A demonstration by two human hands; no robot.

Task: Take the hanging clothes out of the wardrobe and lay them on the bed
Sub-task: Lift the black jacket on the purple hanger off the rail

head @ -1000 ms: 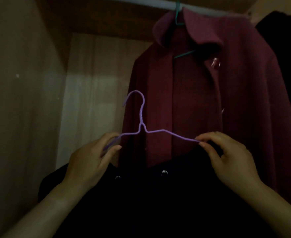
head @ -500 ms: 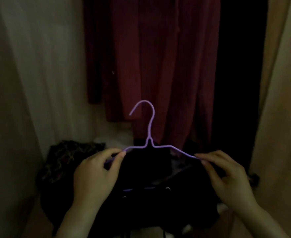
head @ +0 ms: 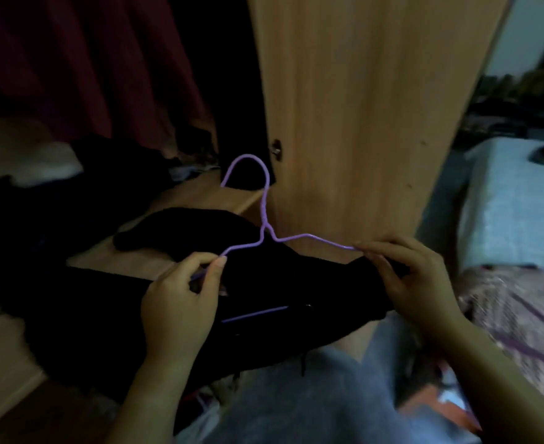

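Observation:
A purple wire hanger [head: 265,219] carries a black garment [head: 110,302] that droops below it in front of the wardrobe. My left hand [head: 180,302] pinches the hanger's left shoulder together with the cloth. On the other shoulder, my right hand [head: 414,283] pinches the wire end and the black fabric. A dark red coat [head: 87,59] still hangs inside the wardrobe at the upper left. The bed [head: 517,200], with a pale blue cover, lies at the right edge.
The open wooden wardrobe door [head: 360,107] stands right behind the hanger. Dark heaped clothes [head: 129,161] lie on the wardrobe floor [head: 200,193]. A patterned purple blanket [head: 517,315] covers the bed's near part. Clutter lies on the floor by my legs.
The view has swung down and to the right, away from the red coat towards the door and bed. Both hands keep their pinch on the hanger, which has come out of the wardrobe.

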